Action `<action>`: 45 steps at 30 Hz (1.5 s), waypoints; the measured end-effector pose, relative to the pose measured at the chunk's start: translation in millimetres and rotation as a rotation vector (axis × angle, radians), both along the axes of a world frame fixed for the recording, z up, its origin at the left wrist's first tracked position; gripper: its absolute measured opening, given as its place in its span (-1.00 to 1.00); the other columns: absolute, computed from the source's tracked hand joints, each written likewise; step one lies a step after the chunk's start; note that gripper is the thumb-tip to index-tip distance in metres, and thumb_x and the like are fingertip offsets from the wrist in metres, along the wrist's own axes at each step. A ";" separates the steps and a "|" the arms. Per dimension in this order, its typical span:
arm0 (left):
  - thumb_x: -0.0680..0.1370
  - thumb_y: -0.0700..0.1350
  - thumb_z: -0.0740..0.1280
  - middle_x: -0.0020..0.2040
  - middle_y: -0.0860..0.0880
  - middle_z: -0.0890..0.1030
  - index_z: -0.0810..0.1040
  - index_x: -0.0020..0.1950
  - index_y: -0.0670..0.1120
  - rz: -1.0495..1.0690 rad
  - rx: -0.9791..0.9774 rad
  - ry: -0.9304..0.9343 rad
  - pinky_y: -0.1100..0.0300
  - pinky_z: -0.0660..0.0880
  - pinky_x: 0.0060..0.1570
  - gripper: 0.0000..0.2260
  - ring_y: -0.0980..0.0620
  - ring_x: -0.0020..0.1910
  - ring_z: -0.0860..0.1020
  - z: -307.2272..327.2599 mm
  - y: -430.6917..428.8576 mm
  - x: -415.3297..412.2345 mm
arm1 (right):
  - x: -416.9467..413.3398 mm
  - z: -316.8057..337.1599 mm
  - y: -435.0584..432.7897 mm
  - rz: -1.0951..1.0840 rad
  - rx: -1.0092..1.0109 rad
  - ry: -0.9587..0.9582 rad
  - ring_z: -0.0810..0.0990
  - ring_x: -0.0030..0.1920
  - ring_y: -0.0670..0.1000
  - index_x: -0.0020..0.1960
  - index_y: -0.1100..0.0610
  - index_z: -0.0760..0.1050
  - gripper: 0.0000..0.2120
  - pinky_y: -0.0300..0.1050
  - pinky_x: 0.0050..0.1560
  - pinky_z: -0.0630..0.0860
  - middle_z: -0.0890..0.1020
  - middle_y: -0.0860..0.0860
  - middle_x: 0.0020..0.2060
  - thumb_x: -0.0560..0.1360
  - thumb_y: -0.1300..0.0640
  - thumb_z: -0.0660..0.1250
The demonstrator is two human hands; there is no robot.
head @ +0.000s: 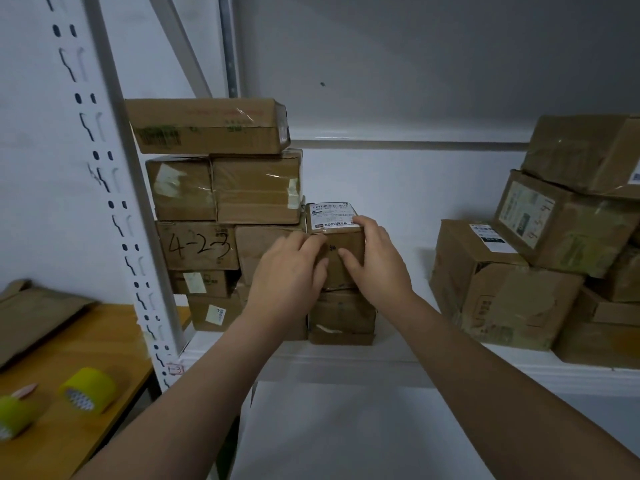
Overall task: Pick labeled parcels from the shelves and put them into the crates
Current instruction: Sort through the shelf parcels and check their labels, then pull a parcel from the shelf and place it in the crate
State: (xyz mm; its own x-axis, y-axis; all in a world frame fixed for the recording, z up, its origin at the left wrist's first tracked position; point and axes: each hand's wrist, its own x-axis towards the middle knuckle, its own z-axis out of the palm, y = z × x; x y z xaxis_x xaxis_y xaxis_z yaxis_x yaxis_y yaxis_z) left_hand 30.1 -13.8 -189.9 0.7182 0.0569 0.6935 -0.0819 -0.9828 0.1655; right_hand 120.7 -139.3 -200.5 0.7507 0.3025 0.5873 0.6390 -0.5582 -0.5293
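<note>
Head view: parcel (334, 239), label up, tops a stack (341, 315) on the shelf (401, 327) squarely between left hand (291, 270) and right hand (377, 259), fingers (365, 224) of both curled round its sides, gripping it.

A pale grey wall (415, 64) backs a white metal shelf (346, 358), its slotted upright (114, 202) at left. Beside it stands a wooden counter (104, 336) in dim, even light.

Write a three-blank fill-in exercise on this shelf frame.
1. The left hand and right hand grip the small parcel, whose white label faces ____.
2. A box to its left has ____ handwritten on it.
3. The tape rolls on the wooden table are ____.
Missing: up; 4-23; yellow.
</note>
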 end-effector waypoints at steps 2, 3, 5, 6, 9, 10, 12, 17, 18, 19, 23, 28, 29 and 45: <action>0.56 -0.09 0.28 0.12 -0.13 0.56 0.49 0.30 -0.14 -0.012 0.012 -0.009 0.00 0.44 0.01 -0.68 -0.15 0.06 0.50 2.1 -2.6 -0.2 | 0.3 0.5 -4.3 0.015 0.007 0.017 0.46 0.23 0.04 0.47 0.01 0.16 -0.46 0.00 0.12 0.48 0.39 0.03 0.33 0.56 0.01 0.28; 0.57 -0.08 0.27 0.13 -0.12 0.56 0.49 0.30 -0.14 -0.019 0.015 -0.013 0.00 0.43 0.01 -0.68 -0.15 0.06 0.50 3.1 -4.4 -0.1 | -0.4 1.1 -8.3 0.014 0.002 0.019 0.47 0.23 0.03 0.48 0.00 0.15 -0.45 -0.01 0.13 0.48 0.39 0.03 0.33 0.56 0.01 0.28; 0.57 -0.09 0.27 0.13 -0.11 0.57 0.49 0.30 -0.13 -0.040 0.019 -0.023 0.02 0.43 0.01 -0.69 -0.13 0.06 0.50 5.6 -8.8 0.4 | -2.1 3.3 -21.0 -0.001 -0.017 0.006 0.47 0.23 0.02 0.48 -0.03 0.12 -0.45 -0.03 0.12 0.48 0.37 0.01 0.35 0.57 0.01 0.27; 0.56 -0.09 0.28 0.12 -0.11 0.57 0.50 0.28 -0.12 -0.054 0.019 -0.031 0.03 0.44 0.01 -0.70 -0.12 0.05 0.51 7.1 -11.8 0.6 | -3.1 5.3 -29.8 -0.009 -0.026 -0.010 0.46 0.23 0.02 0.48 -0.03 0.13 -0.46 -0.03 0.12 0.47 0.37 0.01 0.35 0.57 0.02 0.26; 0.54 -0.12 0.31 0.06 -0.11 0.58 0.53 0.23 -0.14 -0.096 0.028 -0.057 0.02 0.46 -0.04 -0.73 -0.13 0.00 0.52 10.6 -26.1 2.7 | -5.7 12.5 -63.4 -0.053 -0.048 -0.090 0.44 0.25 0.01 0.42 0.01 0.29 -0.56 -0.04 0.16 0.46 0.36 0.00 0.35 0.57 0.04 0.26; 0.53 -0.13 0.32 0.03 -0.12 0.59 0.54 0.20 -0.15 -0.109 0.043 -0.067 0.02 0.47 -0.07 -0.74 -0.14 -0.02 0.53 11.3 -33.1 4.4 | -6.7 14.7 -76.1 -0.077 -0.053 -0.131 0.44 0.25 0.01 0.37 0.04 0.36 -0.61 -0.08 0.17 0.43 0.37 0.01 0.34 0.56 0.05 0.26; 0.53 -0.13 0.32 0.01 -0.14 0.60 0.56 0.18 -0.16 -0.147 0.059 -0.081 0.01 0.48 -0.08 -0.75 -0.16 -0.03 0.54 12.5 -49.7 10.1 | -9.7 19.5 -101.9 -0.134 -0.061 -0.206 0.42 0.27 0.03 0.26 0.08 0.47 -0.71 -0.20 0.19 0.32 0.39 0.04 0.33 0.55 0.08 0.28; 0.59 -0.06 0.23 0.15 -0.10 0.56 0.50 0.29 -0.09 -0.245 0.011 -0.061 0.02 0.43 0.05 -0.70 -0.13 0.09 0.51 20.2 -103.3 30.2 | -19.7 40.2 -168.5 -0.222 -0.078 -0.312 0.42 0.30 0.13 0.15 0.16 0.54 -0.79 -0.12 0.22 0.30 0.46 0.12 0.28 0.53 0.15 0.31; 0.60 -0.05 0.21 0.20 -0.08 0.53 0.47 0.33 -0.07 -0.263 -0.008 -0.050 0.03 0.41 0.10 -0.69 -0.11 0.14 0.49 22.8 -116.6 33.9 | -20.8 45.3 -182.6 -0.239 -0.077 -0.327 0.42 0.30 0.13 0.16 0.16 0.54 -0.78 -0.12 0.23 0.30 0.46 0.12 0.27 0.52 0.18 0.32; 0.61 -0.04 0.20 0.25 -0.06 0.50 0.44 0.36 -0.05 -0.284 -0.027 -0.047 0.06 0.39 0.14 -0.68 -0.08 0.19 0.46 25.3 -130.5 37.7 | -21.9 50.2 -196.9 -0.259 -0.071 -0.337 0.42 0.30 0.12 0.17 0.17 0.54 -0.77 -0.13 0.23 0.30 0.46 0.12 0.26 0.52 0.19 0.33; 0.61 -0.03 0.20 0.33 -0.01 0.41 0.33 0.42 0.00 -0.393 -0.083 -0.044 0.15 0.35 0.19 -0.62 -0.01 0.27 0.39 37.7 -187.9 54.3 | -25.3 66.3 -252.6 -0.347 -0.008 -0.314 0.39 0.30 0.06 0.22 0.14 0.51 -0.72 -0.10 0.27 0.34 0.45 0.06 0.26 0.52 0.15 0.32; 0.57 0.01 0.25 0.39 -0.07 0.30 0.21 0.49 -0.02 -0.450 -0.094 -0.113 0.03 0.45 0.19 -0.49 -0.08 0.29 0.39 73.7 -246.2 91.0 | -18.8 86.1 -305.7 -0.432 0.046 -0.267 0.38 0.30 -0.01 0.30 0.09 0.42 -0.65 -0.17 0.25 0.34 0.41 0.01 0.27 0.52 0.13 0.31; 0.57 0.03 0.27 0.42 -0.09 0.25 0.16 0.51 -0.01 -0.449 -0.100 -0.118 -0.01 0.45 0.20 -0.45 -0.11 0.31 0.38 83.4 -256.1 98.3 | -17.0 91.2 -312.1 -0.441 0.066 -0.242 0.37 0.30 -0.03 0.32 0.07 0.39 -0.63 -0.23 0.21 0.30 0.40 -0.01 0.27 0.53 0.12 0.31; 0.55 -0.07 0.34 0.38 -0.04 0.30 0.30 0.40 -0.02 -0.472 -0.314 -0.224 0.15 0.45 0.17 -0.56 -0.02 0.23 0.45 90.2 -298.1 111.7 | -0.9 102.7 -333.1 -0.051 0.501 0.116 0.45 0.03 -0.27 0.48 0.00 0.19 -0.49 -0.54 -0.29 0.42 0.43 -0.15 0.19 0.58 0.07 0.27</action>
State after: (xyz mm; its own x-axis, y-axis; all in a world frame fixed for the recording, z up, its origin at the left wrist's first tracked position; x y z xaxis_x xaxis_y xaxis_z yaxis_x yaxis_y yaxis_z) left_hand 141.8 -311.9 -99.8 0.5545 -0.0058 0.8322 -0.5628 -0.7392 0.3699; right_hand 119.8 -472.4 -97.8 0.8258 -0.0335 0.5630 0.5389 -0.2475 -0.8052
